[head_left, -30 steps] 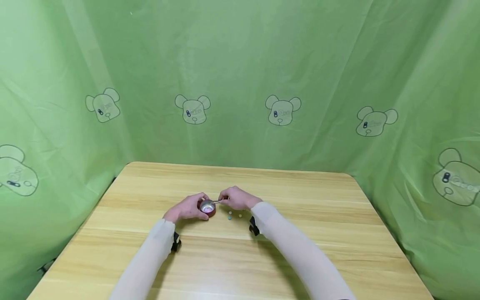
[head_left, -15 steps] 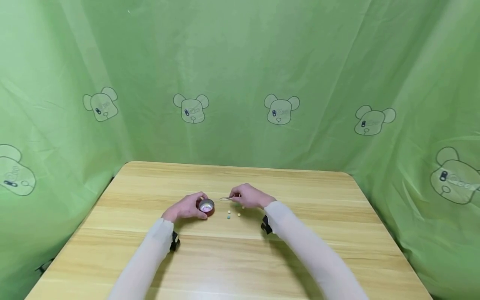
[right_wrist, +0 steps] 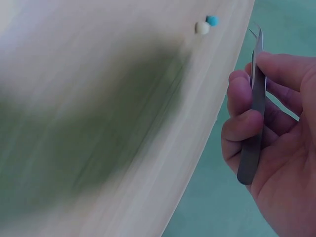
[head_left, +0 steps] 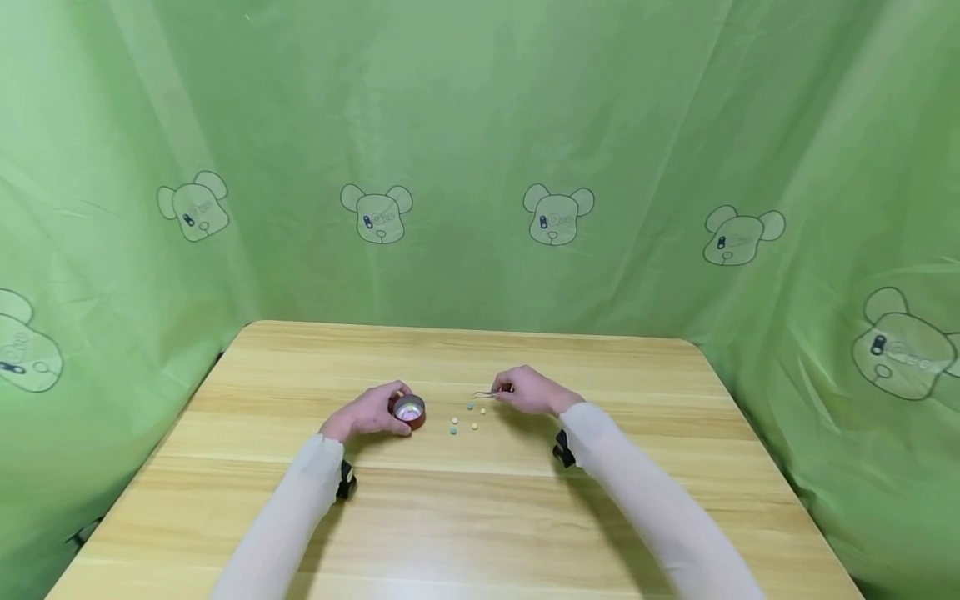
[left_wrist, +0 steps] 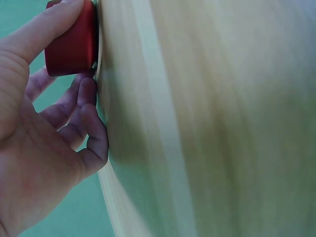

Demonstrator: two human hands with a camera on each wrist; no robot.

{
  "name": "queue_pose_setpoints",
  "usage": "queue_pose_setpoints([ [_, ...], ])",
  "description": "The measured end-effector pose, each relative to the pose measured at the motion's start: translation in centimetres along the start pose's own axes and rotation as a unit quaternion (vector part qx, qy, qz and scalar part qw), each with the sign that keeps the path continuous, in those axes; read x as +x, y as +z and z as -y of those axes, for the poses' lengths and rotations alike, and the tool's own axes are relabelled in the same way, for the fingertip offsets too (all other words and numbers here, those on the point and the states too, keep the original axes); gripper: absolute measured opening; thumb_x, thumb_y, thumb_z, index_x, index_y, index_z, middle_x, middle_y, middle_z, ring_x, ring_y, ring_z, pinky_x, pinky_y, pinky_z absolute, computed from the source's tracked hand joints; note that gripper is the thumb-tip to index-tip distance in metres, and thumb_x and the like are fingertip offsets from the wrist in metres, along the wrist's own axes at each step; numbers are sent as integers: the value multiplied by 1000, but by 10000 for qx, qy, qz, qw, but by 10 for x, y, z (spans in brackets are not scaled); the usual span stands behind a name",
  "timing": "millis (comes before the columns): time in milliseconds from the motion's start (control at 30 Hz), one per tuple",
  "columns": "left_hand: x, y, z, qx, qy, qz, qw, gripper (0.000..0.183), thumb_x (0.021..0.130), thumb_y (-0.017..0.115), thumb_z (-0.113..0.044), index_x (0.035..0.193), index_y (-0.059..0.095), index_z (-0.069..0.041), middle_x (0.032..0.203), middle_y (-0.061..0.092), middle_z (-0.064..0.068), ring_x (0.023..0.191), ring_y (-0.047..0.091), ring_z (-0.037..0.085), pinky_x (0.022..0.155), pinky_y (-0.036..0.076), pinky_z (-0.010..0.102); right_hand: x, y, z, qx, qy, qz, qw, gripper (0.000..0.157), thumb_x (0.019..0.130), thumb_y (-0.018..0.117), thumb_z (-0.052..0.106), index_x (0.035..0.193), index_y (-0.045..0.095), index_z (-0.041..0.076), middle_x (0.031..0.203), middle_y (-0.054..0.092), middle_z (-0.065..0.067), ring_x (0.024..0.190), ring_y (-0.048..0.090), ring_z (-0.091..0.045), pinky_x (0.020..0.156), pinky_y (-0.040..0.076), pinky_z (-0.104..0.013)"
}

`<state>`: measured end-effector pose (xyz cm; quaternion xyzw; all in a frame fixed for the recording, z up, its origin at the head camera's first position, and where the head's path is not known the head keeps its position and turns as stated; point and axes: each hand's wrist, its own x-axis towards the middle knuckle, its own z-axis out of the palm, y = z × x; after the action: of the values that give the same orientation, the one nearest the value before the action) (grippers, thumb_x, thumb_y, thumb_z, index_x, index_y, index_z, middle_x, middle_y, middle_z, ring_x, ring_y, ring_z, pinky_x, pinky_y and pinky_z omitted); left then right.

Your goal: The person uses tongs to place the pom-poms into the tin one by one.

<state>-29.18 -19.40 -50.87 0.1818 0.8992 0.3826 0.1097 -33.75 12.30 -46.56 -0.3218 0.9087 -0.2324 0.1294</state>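
Observation:
In the head view my left hand (head_left: 369, 412) grips a small round red tin (head_left: 416, 423) by its side, thumb in front and fingers behind. The tin stands upright on the table, its silvery inside facing up with something pale at the bottom. Right of it lie several small beads: a teal bead (head_left: 470, 406) and a cream bead (head_left: 483, 411) farthest right, others nearer the tin. My right hand (head_left: 531, 390) holds metal tweezers (right_wrist: 256, 98), whose fine curved tips stand slightly apart with nothing between them. These tips point left, above the teal bead.
The wooden table (head_left: 420, 525) has rounded back corners. Green curtain (head_left: 465, 100) with bear-head outlines hangs behind and at both sides. A black wrist camera (head_left: 564, 450) hangs under the right forearm, another (head_left: 346, 481) under the left.
My right hand has drawn the tweezers away from over the tin to the right, uncovering the teal and cream beads there. The left hand keeps its grip on the tin.

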Motion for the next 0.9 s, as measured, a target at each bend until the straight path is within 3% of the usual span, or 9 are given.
queue_pose_setpoints([
  [467,-3,-1,-3,-12,11,26,10000,54,70,84,-17,114,54,-9,105,59,8,97,57,23,90,44,45,-11,4,-18,-167,33,91,9998,11,93,61,15,96,67,6,79,63,-5,63,48,-11,59,42,-27],
  [900,-3,-1,-4,-20,-8,32,10000,53,71,84,-17,114,54,-10,105,59,7,97,57,23,90,44,44,-10,7,-21,-167,92,163,9997,9,93,60,14,94,68,9,77,61,-2,64,48,-11,60,41,-27],
])
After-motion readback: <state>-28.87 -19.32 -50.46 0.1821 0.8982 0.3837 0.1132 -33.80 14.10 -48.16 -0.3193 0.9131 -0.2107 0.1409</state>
